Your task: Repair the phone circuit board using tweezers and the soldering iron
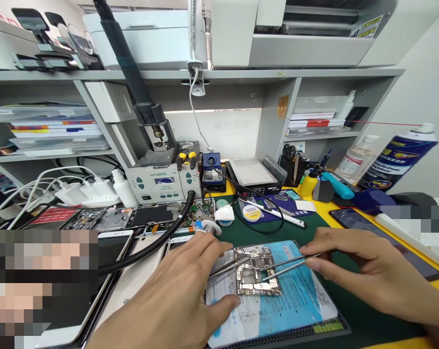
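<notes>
A phone circuit board (pixel 258 286) lies on a blue and white printed sheet. My right hand (pixel 361 266) pinches metal tweezers (pixel 288 265), their two tips over the board's middle. To the left of the board, my left hand (pixel 179 286) has its thumb and fingers spread apart, the thumb near the sheet. A slim dark metal tool (pixel 228 267) runs from behind this hand onto the board's upper left; its rear end is hidden. Just beyond the left fingers is a white disc-shaped piece (pixel 211 228).
A hot air station (pixel 163 183) with a black hose (pixel 164 237) stands behind on the left. Phones (pixel 132 286) lie left of the sheet. A soldering iron stand (pixel 214 172), a white pen (pixel 283 215) and a spray can (pixel 397 157) are farther back. A dark phone (pixel 382 242) lies right.
</notes>
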A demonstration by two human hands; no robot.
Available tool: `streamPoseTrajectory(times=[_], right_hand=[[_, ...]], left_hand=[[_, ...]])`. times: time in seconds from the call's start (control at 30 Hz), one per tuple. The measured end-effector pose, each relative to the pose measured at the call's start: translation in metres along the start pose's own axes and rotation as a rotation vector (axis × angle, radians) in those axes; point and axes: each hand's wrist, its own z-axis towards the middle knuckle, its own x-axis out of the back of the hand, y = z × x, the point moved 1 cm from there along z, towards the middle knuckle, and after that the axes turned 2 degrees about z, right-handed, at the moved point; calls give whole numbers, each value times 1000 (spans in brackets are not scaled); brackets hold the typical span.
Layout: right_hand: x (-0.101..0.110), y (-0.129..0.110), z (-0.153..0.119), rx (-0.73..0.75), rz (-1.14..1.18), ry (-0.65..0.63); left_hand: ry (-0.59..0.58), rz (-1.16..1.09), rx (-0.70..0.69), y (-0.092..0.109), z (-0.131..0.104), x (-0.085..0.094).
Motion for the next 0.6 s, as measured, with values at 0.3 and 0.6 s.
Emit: streamPoseTrajectory(times=[0.3, 0.6], right_hand=[[-4, -2, 7, -46, 64, -36], [-4, -1, 9, -69, 148, -39]], left_hand=[[-48, 127, -88, 11, 8, 10], [-46, 172, -151, 22, 16, 9]])
